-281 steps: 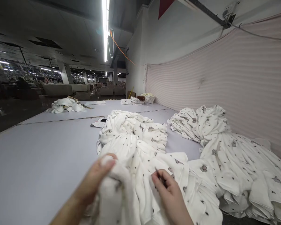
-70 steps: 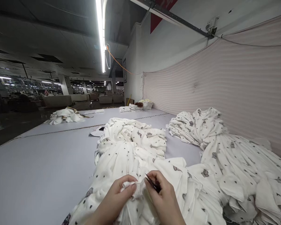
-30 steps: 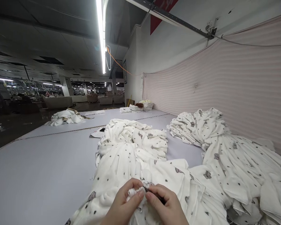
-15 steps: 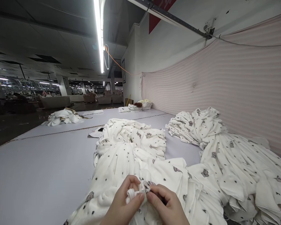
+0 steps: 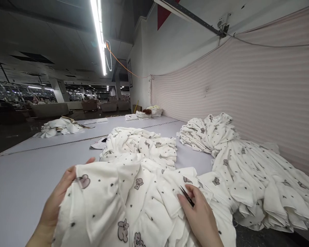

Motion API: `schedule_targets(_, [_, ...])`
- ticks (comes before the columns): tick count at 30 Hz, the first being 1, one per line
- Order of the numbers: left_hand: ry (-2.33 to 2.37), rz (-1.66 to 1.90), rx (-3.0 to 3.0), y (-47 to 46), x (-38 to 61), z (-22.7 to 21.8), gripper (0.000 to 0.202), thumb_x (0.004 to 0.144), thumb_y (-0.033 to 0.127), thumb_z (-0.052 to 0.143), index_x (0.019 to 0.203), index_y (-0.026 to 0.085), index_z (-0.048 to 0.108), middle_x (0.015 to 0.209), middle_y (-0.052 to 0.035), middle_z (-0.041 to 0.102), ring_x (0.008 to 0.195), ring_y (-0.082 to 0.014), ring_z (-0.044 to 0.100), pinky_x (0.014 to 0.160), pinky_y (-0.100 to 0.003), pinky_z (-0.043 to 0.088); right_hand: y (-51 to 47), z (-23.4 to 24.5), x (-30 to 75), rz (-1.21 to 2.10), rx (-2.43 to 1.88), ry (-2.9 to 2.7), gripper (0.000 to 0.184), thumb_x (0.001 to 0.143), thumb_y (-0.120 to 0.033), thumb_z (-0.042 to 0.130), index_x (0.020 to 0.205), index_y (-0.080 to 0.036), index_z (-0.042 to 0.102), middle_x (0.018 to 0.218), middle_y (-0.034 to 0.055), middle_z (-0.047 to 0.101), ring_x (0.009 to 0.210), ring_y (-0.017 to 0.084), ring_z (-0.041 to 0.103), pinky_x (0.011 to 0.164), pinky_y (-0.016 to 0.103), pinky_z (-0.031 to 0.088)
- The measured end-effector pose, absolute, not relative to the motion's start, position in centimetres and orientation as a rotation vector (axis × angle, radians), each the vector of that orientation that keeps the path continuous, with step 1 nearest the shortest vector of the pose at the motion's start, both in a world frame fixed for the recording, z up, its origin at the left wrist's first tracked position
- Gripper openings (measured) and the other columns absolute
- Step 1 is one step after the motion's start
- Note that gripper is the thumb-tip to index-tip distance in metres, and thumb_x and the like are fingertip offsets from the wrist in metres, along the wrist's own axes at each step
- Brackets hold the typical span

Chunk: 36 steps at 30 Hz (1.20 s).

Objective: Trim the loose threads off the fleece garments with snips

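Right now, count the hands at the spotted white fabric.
2: the left hand holds up the spotted white fabric at picture left; the right hand, farther right, holds a dark pointed tool. No others show there.

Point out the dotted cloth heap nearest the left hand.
The middle heap; the left hand holds up dotted cloth at its near end. The right heap lies farther off, beside the pink sheet.

Bare left grip (image 5: 54,199), bare right grip (image 5: 201,210), bare wrists (image 5: 45,221), bare forearms (image 5: 36,238) (only partly in view)
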State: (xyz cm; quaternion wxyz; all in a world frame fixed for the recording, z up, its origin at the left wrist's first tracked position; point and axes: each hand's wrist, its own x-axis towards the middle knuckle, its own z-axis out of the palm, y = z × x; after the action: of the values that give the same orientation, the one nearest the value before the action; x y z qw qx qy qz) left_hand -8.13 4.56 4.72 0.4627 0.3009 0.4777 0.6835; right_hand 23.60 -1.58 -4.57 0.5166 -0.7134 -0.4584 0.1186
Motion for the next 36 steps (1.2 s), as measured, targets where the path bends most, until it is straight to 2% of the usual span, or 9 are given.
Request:
schedule_targets(5, [1.054,1.301,1.327,4.2,-2.4,3.6,0.021,0.074,0.041,0.068,0.076,0.021,0.063,0.061,0.0052,0.061,0.054,-0.0119,0.055,0.053,-0.019,0.044,-0.2,-4.2,24.2,0.514,-1.543,-1.134,0.017,0.075,-0.039,0.062,0.069,-0.024,0.063,0.075,0.0029,0.065,0.070,0.023,0.058,0.063,0.031,0.044])
schedule_targets(9, [1.131,0.869,1.954,3.1,3.9,1.7,0.033,0.071,0.043,0.070,0.100,0.028,0.069,0.103,-0.0031,0.071,0.100,-0.0291,0.060,0.085,-0.034,0.042,0.1,-2.3,23.5,0.645,-1.365,-1.136,0.025,0.080,-0.042,0.060,0.076,-0.018,0.064,0.074,0.0027,0.065,0.074,0.020,0.061,0.066,0.027,0.048])
schedule_targets(11, [1.125,0.767,2.162,2.9,6.0,0.9,0.036,0.073,0.037,0.067,0.108,0.029,0.065,0.105,-0.0044,0.070,0.099,-0.0306,0.060,0.085,-0.036,0.041,0.0,-1.3,23.1,0.767,-1.251,-1.120,0.025,0.079,-0.041,0.063,0.078,-0.016,0.064,0.074,0.0020,0.064,0.074,0.018,0.060,0.067,0.025,0.048])
schedule_targets(16, [1.248,0.953,2.063,4.1,5.5,0.9,0.017,0.084,0.026,0.045,0.092,0.022,0.060,0.084,-0.0033,0.067,0.079,-0.0246,0.061,0.069,-0.031,0.042,-1.0,-1.4,24.0,0.915,-1.158,-0.958,0.027,0.079,-0.044,0.064,0.087,-0.018,0.064,0.078,0.0036,0.067,0.080,0.020,0.061,0.071,0.027,0.048])
schedule_targets(21, [1.153,1.230,1.624,4.6,2.7,1.9,0.015,0.080,0.036,0.054,0.073,0.022,0.054,0.120,-0.0062,0.060,0.115,-0.0301,0.049,0.078,-0.031,0.044,-2.7,-4.7,24.0,0.629,-1.310,-0.943,0.036,0.074,-0.047,0.066,0.100,-0.023,0.065,0.069,0.0001,0.058,0.062,0.017,0.056,0.057,0.024,0.049])
schedule_targets(24, [0.978,1.237,1.449,4.0,2.1,1.9,0.016,0.076,0.034,0.059,0.071,0.023,0.049,0.100,-0.0041,0.066,0.093,-0.0241,0.057,0.075,-0.030,0.044,-2.9,-5.3,22.1,0.498,-1.342,-1.157,0.039,0.070,-0.039,0.068,0.107,-0.026,0.063,0.067,-0.0019,0.055,0.059,0.017,0.054,0.056,0.024,0.048])
schedule_targets(27, [0.888,1.130,1.482,3.2,1.4,1.7,0.005,0.074,0.027,0.054,0.074,0.022,0.052,0.072,0.0014,0.057,0.063,-0.0162,0.051,0.059,-0.024,0.040,-2.4,-4.3,20.7,0.393,-1.332,-1.296,0.016,0.081,-0.033,0.055,0.091,-0.025,0.065,0.074,0.0013,0.061,0.066,0.018,0.057,0.063,0.025,0.047])
schedule_targets(32, [1.076,0.894,2.094,1.4,0.6,1.0,0.027,0.067,0.030,0.069,0.094,0.024,0.065,0.081,-0.0021,0.066,0.072,-0.0217,0.058,0.065,-0.027,0.042,-2.2,-2.8,20.7,0.481,-1.214,-1.327,0.014,0.085,-0.033,0.054,0.080,-0.022,0.061,0.068,-0.0004,0.061,0.060,0.015,0.055,0.057,0.022,0.043])
schedule_targets(36, [1.066,0.794,2.355,0.8,1.2,0.4,0.018,0.086,0.030,0.051,0.093,0.025,0.067,0.075,-0.0034,0.061,0.066,-0.0185,0.057,0.061,-0.026,0.039,-2.1,-2.6,20.5,0.486,-1.245,-1.317,0.015,0.085,-0.035,0.054,0.078,-0.022,0.059,0.066,-0.0014,0.059,0.060,0.015,0.054,0.055,0.021,0.041])
